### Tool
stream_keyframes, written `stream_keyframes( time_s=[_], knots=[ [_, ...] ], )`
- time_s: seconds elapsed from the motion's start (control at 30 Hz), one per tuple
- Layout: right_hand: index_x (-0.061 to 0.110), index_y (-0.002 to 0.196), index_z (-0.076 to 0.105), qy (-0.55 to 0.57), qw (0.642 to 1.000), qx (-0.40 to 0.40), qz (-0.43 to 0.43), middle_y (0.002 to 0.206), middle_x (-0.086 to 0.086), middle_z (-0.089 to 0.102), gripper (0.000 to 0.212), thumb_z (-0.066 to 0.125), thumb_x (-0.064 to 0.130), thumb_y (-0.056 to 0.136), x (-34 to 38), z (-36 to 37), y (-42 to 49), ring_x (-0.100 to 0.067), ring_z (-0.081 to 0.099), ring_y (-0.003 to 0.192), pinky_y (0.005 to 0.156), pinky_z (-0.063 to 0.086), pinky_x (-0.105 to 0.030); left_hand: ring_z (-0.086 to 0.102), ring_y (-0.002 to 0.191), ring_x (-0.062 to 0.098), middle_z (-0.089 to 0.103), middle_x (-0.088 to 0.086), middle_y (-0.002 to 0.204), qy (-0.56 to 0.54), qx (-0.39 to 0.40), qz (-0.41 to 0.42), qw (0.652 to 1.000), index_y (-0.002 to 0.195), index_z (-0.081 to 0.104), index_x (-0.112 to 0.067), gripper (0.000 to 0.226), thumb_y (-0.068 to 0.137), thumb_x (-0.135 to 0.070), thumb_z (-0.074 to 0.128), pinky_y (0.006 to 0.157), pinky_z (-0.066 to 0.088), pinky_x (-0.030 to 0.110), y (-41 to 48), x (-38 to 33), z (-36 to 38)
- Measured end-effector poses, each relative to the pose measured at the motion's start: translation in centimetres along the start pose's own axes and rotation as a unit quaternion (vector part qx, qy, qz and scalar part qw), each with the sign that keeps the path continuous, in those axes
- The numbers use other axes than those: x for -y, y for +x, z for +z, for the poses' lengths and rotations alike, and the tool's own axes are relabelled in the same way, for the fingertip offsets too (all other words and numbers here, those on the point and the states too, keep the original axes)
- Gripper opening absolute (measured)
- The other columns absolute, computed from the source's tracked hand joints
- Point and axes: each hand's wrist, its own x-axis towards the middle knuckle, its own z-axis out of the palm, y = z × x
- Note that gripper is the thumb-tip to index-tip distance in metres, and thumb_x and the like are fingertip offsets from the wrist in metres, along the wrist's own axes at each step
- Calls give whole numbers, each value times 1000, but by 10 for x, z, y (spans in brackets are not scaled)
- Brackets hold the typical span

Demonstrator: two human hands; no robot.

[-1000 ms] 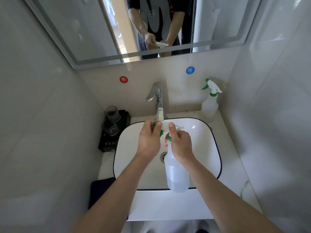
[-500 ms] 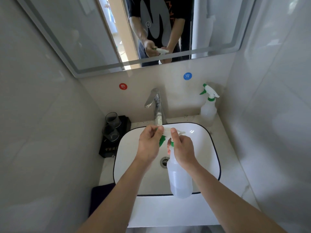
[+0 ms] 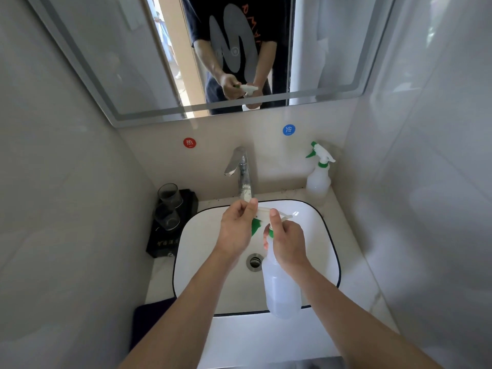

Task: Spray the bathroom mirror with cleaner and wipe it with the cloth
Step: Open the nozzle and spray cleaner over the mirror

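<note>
Holds the spray bottle (image 3: 282, 288) over the sink (image 3: 202, 251) with the right grip (image 3: 288, 246), fingers curled tight round its neck, thumb up on the white spray top. Pinches the front tip of that spray top with the left grip (image 3: 235, 230), finger and thumb clamped on it, just above the green trigger. Tilts the bottle a little, bottom end near the close rim of the sink. Faces the mirror (image 3: 106, 62) up on the wall above the tap (image 3: 243, 174), with both arms and the bottle seen in it. Leaves the dark cloth (image 3: 151, 320) lying on the counter (image 3: 356, 283) at the near left of the sink, well apart from both grips. Has a second spray bottle (image 3: 318, 179) standing in the far right corner, two glasses (image 3: 170, 195) on a black box (image 3: 170, 241) at the far left, and a red sticker (image 3: 189, 143) and a blue sticker (image 3: 288, 129) on the wall under the mirror
</note>
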Motion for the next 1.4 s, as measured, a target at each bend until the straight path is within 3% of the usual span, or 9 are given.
stream_keyframes(
  time_s=[0.13, 0.3, 0.47, 0.67, 0.87, 1.03, 1.23, 1.4],
  knots=[
    [2, 57, 59, -10, 1000, -18, -7, 51, -10, 60, 71, 41, 54, 103, 1, 1, -3, -7, 52, 43, 49, 39, -11, 43, 61, 14, 48, 5, 71, 2, 24, 12, 1000, 80, 52, -9, 34, 106, -31, 53, 51, 38, 15, -2, 1, -3],
    [-4, 60, 60, -7, 999, -40, -21, 51, -11, 59, 75, 40, 56, 99, 3, 6, -8, -10, 55, 46, 52, 42, -10, 60, 72, 5, 65, -1, 88, 14, 74, 24, 997, 105, 65, -20, 33, 112, -20, 33, 62, 46, 14, -12, 4, -20],
    [-3, 60, 60, -20, 999, -40, -17, 49, -9, 59, 77, 38, 60, 98, 4, 13, -14, -10, 55, 46, 53, 43, -12, 55, 79, 15, 62, 8, 89, 23, 77, 36, 996, 100, 65, -14, 25, 109, -14, 42, 56, 43, 11, -12, 4, -27],
    [-1, 60, 61, -30, 997, -66, -25, 52, -15, 61, 73, 40, 54, 104, 2, 14, -20, -10, 55, 49, 56, 43, -12, 59, 82, 16, 65, 6, 88, 25, 80, 14, 996, 95, 64, -10, 26, 108, -24, 47, 66, 44, 23, -10, 5, -28],
    [5, 57, 62, -29, 995, -83, -36, 56, -16, 64, 73, 39, 59, 99, 3, 13, -31, -12, 58, 52, 60, 45, -15, 52, 62, 4, 56, -13, 64, 10, 93, 7, 996, 77, 57, -16, 35, 109, -27, 46, 61, 40, 21, -16, -3, -26],
    [5, 58, 62, -26, 994, -94, -39, 58, -17, 65, 72, 40, 63, 95, 5, 15, -38, -14, 57, 52, 59, 44, -16, 47, 68, 13, 52, 0, 71, 9, 100, 16, 995, 74, 55, -17, 37, 109, -27, 46, 64, 38, 27, -17, -5, -26],
    [6, 58, 61, -22, 993, -110, -43, 52, -4, 60, 70, 40, 60, 97, 6, 17, -45, -9, 55, 50, 56, 40, -12, 42, 63, 12, 47, 3, 71, 21, 101, 13, 995, 84, 56, -10, 32, 109, -26, 45, 64, 36, 28, -19, -9, -27],
    [6, 59, 62, -30, 991, -125, -48, 54, -7, 63, 68, 41, 56, 101, 4, 20, -48, -8, 56, 52, 58, 40, -13, 43, 64, 13, 49, 8, 77, 25, 112, 10, 993, 79, 56, -15, 34, 109, -26, 44, 66, 35, 29, -20, -10, -31]
  ],
)
